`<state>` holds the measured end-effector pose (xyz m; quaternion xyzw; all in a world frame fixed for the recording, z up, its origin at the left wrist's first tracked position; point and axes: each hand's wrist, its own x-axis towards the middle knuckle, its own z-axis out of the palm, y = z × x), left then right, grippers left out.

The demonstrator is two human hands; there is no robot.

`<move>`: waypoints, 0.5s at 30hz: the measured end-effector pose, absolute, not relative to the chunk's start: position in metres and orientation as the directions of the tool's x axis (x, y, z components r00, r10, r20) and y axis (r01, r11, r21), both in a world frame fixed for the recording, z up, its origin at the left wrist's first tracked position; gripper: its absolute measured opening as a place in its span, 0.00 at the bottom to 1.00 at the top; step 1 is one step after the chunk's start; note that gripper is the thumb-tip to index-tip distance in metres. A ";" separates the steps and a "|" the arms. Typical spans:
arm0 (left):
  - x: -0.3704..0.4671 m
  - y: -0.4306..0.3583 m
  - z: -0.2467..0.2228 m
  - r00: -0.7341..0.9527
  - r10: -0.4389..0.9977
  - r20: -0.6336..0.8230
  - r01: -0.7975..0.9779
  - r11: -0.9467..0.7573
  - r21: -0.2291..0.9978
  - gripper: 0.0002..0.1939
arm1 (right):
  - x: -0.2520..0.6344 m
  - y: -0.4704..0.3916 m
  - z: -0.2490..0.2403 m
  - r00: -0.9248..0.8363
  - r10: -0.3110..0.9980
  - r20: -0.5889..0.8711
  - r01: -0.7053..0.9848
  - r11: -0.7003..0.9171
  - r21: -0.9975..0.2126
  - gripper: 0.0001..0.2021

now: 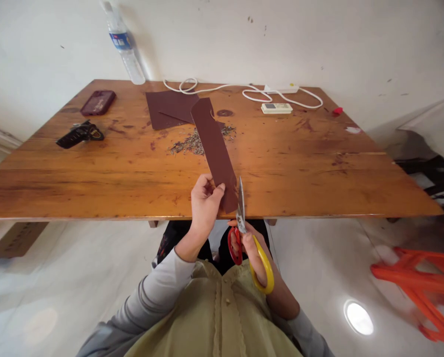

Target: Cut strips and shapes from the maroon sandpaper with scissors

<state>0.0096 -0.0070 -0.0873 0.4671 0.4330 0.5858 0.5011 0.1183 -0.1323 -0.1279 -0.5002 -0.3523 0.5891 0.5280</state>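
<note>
My left hand point(206, 206) pinches the lower end of a long dark-red strip of card or sandpaper point(216, 148), thumb on top. The strip tilts up and away over the table, with a notch near its far end. In my right hand point(253, 253) are scissors point(241, 208) with one red and one yellow handle loop, fingers through them. Their blades point up beside the strip's lower right edge; I cannot tell whether they touch it. Behind the strip lie a heap of small dry scraps point(190, 143) and flat dark-red sheets point(170, 109).
On the wooden table point(300, 173) are a dark-red phone point(98, 102), keys with a black holder point(81, 135), a plastic bottle point(127, 49), a white remote point(276, 108) and a power strip point(281, 89) with its cord. An orange stool point(422, 277) stands at the right.
</note>
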 end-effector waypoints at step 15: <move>0.010 -0.006 -0.086 -0.071 0.993 0.092 -0.158 -0.102 0.982 0.05 | 0.120 -0.135 -0.128 0.016 0.969 -0.246 -0.362 -0.224 -0.905 0.32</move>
